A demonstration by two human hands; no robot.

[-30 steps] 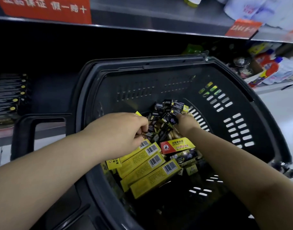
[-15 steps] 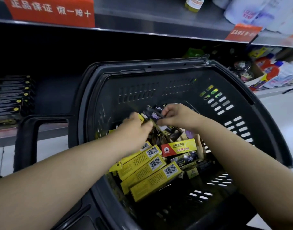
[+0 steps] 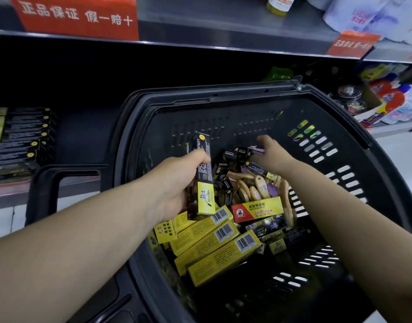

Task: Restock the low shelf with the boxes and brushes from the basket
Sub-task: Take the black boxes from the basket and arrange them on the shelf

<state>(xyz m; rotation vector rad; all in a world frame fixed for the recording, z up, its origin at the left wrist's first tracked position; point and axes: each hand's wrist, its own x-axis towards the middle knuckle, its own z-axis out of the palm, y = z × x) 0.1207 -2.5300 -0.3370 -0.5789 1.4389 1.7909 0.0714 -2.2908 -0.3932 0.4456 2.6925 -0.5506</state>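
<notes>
**One box lifted over the basket**

The left hand [image 3: 177, 183] has its fingers clenched round one black-and-yellow box [image 3: 203, 180], upright above the basket [image 3: 354, 127]. Four yellow boxes [image 3: 207, 238] and one red-and-yellow box [image 3: 257, 209] lie inside. The right hand [image 3: 272, 153] reaches among small black boxes [image 3: 235, 153]; its grasp cannot be told.

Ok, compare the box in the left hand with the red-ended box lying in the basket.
The long black-and-yellow box stands nearly upright, gripped in the left hand; the yellow box with a red end lies on its side on the pile in the dark plastic basket, untouched. The held one is mostly black, the lying one mostly yellow. Both are slim cartons.
</notes>
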